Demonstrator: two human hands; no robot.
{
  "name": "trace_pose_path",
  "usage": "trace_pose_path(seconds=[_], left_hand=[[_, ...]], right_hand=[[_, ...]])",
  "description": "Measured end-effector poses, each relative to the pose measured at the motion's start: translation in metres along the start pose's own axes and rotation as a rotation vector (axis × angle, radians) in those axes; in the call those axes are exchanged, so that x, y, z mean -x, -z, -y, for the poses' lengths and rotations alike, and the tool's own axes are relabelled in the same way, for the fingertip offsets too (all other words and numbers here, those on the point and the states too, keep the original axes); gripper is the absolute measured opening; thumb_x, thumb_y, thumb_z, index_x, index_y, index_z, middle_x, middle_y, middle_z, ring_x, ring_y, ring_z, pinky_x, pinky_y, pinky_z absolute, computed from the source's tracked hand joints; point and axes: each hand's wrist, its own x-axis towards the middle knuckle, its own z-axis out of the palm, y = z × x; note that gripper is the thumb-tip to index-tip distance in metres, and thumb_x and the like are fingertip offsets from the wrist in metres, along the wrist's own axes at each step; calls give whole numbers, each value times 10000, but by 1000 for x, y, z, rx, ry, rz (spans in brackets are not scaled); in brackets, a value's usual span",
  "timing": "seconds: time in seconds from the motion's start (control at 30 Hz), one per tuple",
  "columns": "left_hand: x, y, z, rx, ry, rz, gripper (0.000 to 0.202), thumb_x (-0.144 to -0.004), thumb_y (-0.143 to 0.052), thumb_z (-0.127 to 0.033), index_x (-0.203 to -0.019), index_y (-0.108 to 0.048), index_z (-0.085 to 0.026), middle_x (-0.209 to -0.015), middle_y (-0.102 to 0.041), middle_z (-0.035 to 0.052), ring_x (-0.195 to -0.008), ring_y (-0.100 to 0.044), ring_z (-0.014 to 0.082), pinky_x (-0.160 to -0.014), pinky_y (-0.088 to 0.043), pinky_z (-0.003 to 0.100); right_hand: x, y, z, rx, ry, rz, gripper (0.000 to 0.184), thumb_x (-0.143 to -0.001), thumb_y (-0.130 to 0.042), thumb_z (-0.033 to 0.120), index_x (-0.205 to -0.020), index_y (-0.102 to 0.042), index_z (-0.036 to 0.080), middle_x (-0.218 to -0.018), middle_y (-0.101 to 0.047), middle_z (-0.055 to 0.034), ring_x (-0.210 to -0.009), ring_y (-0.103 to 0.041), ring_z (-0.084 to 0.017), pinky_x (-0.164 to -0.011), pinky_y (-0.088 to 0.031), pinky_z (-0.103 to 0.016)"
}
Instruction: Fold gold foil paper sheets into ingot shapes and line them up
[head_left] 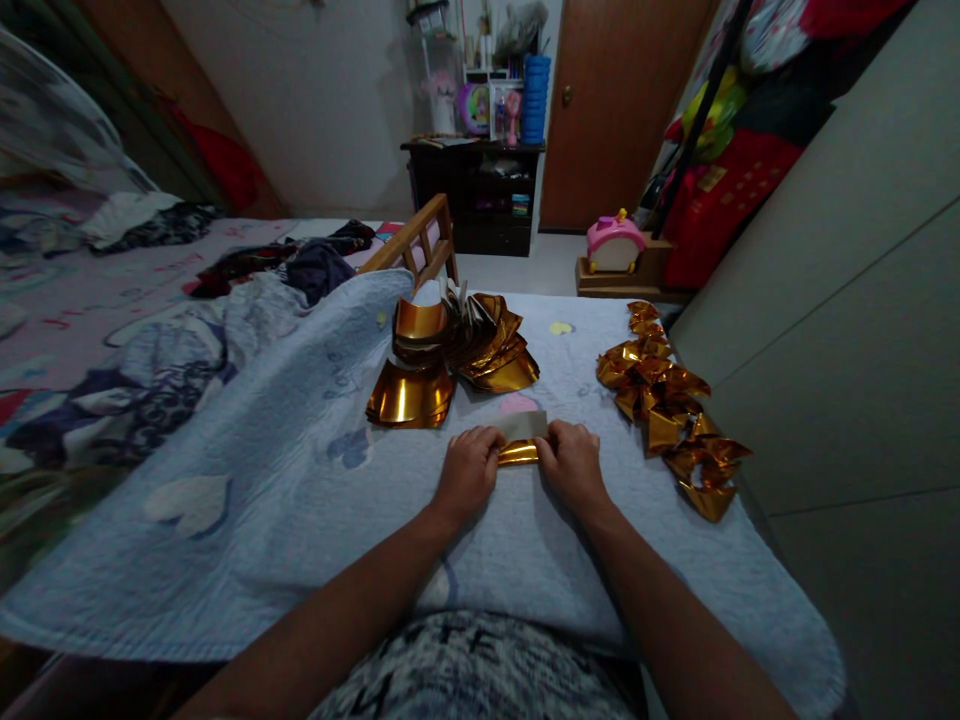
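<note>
On the blue cover (330,560), the left hand (472,465) and right hand (576,465) grip opposite ends of a gold sheet (519,455), seemingly part-folded, while the shaped gold pieces (664,425) along the right look done and the loose sheets (409,397), far and left, appear unfolded.

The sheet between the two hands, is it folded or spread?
Partly folded: the sheet shows a gold band along its near edge, pale surface beyond.
</note>
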Motion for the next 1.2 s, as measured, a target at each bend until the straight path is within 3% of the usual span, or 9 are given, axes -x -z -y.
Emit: trace_pose_path(seconds=[0.3, 0.47, 0.53, 0.63, 0.73, 0.83, 1.0, 1.2], left_hand=[[1, -3, -1, -214, 17, -50, 105, -910, -610, -178, -961, -693, -219, -1020, -612, 71, -984, -562, 250, -860, -421, 394], [2, -4, 1, -256, -16, -123, 91, -886, -658, -188, -939, -720, -229, -1144, -573, 88, -1028, -507, 270, -893, -409, 427], [2, -4, 2, -250, -70, -98, 106, -896, -641, -169, -933, -717, -233, -1113, -591, 76, -1016, -504, 258, -886, -409, 414], [0, -5, 5, -187, -158, 16, 140, -914, -595, -131, -939, -699, -222, -994, -623, 52, -956, -525, 223, -849, -427, 367], [-2, -5, 6, -132, -173, 72, 173, -921, -548, -102, -941, -685, -206, -965, -629, 51, -924, -541, 208, -835, -446, 347], [-3, -4, 6, -104, -168, 77, 206, -916, -512, -78, -936, -677, -200, -981, -626, 59, -943, -549, 210, -862, -453, 350], [-3, -1, 3, -136, -131, 72, 126, -952, -536, -200, -968, -661, -208, -1028, -621, 63, -991, -548, 232, -886, -437, 379], [0, -1, 8, -197, -117, 121, 137, -942, -587, -216, -1068, -639, -221, -1111, -610, 58, -1044, -520, 245, -913, -408, 398]], right_hand=[[1, -2, 2, 98, 14, 0, 96, -926, -615, 273, -882, -623, 188, -913, -672, -66, -902, -527, -242, -765, -268, -345], [2, -4, 3, 72, 2, -109, 144, -898, -628, 239, -1028, -607, 183, -1032, -656, -86, -978, -508, -263, -816, -294, -359], [1, -4, 4, 64, 22, -128, 151, -900, -611, 210, -1049, -606, 185, -1060, -645, -87, -998, -500, -260, -832, -301, -358], [-1, -3, 6, 69, 113, -33, 97, -927, -561, 165, -983, -629, 206, -1015, -649, -67, -967, -501, -242, -809, -300, -348], [-3, -2, 6, 70, 192, 70, 136, -961, -524, 165, -924, -647, 212, -974, -659, -61, -930, -504, -232, -782, -295, -344], [-3, -1, 6, 76, 211, 89, 156, -971, -512, 170, -927, -656, 210, -982, -664, -66, -936, -507, -236, -777, -292, -350], [1, 0, 11, 118, 209, 50, 95, -948, -580, 281, -940, -631, 201, -998, -652, -70, -948, -504, -245, -775, -289, -353], [7, 1, 18, 173, 210, 21, 281, -925, -609, 470, -950, -593, 191, -1012, -630, -91, -957, -494, -263, -803, -295, -364]])
